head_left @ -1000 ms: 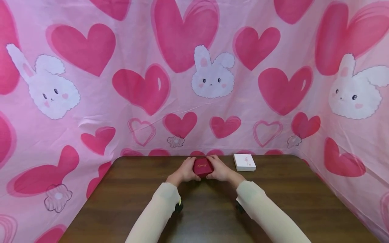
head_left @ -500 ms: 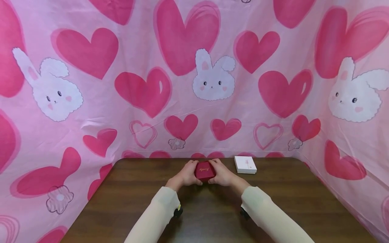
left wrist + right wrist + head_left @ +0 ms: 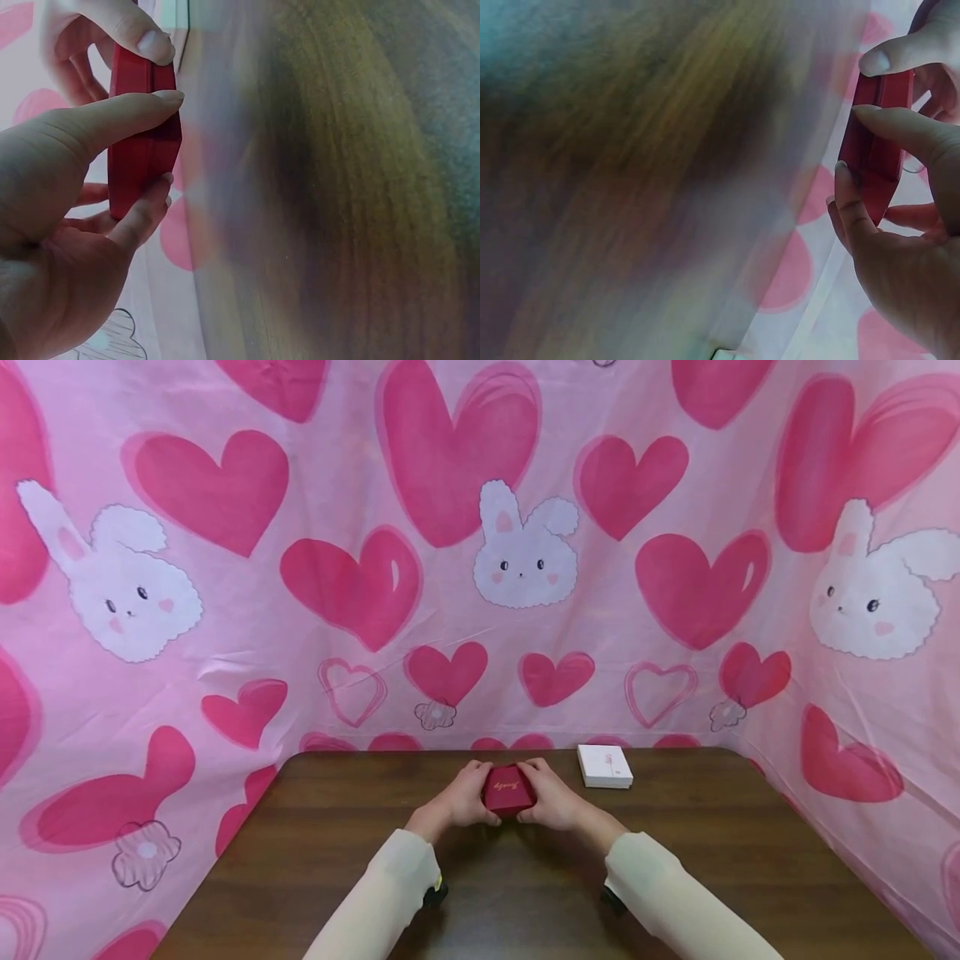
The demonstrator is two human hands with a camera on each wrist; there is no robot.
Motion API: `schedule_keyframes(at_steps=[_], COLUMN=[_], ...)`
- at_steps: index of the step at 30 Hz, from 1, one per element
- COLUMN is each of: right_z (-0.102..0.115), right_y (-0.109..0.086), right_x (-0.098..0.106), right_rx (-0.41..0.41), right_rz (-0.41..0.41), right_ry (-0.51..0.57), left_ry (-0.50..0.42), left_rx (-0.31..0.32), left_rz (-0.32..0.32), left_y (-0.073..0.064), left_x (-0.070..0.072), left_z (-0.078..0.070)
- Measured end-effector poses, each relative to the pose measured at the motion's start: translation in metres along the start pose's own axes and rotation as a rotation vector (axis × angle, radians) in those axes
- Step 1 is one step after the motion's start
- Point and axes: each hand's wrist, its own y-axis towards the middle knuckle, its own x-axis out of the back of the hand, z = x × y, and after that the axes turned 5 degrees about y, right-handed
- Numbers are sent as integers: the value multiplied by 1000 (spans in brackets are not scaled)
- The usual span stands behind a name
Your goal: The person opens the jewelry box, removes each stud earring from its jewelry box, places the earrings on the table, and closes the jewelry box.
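Note:
A small dark-red gift box point(image 3: 510, 791) with gold lettering on its lid is held between both hands over the far middle of the table. My left hand point(image 3: 462, 795) grips its left side and my right hand point(image 3: 555, 797) its right side. In the left wrist view, thumb and fingers curl round the edges of the red box point(image 3: 126, 169), and a seam runs along its side. The right wrist view also has the red box point(image 3: 871, 161) pinched between thumbs and fingers, lid closed. Its underside is hidden.
A flat white box point(image 3: 604, 767) with a pink print lies at the table's back edge, right of the hands. The brown wooden table point(image 3: 360, 827) backs onto a pink cloth point(image 3: 525, 627) with hearts and rabbits, which also hangs along both sides.
Both hands have drawn the red box slightly toward me and a little to the right, still gripping it from both sides. The white box has stayed in place.

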Motion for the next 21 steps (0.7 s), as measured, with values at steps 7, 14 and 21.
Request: schedule_keyframes(at_steps=[7, 14, 21], right_z=[-2, -3, 0], right_y=[-8, -17, -23], right_x=[-1, -3, 0], right_rx=[10, 2, 9], right_rz=[-1, 29, 50], right_ry=[5, 7, 14], left_ry=[-17, 11, -8], left_rx=[10, -12, -20], left_rz=[6, 22, 33], left_y=[-6, -10, -13], left_x=[-3, -10, -11], left_z=[-5, -5, -7])
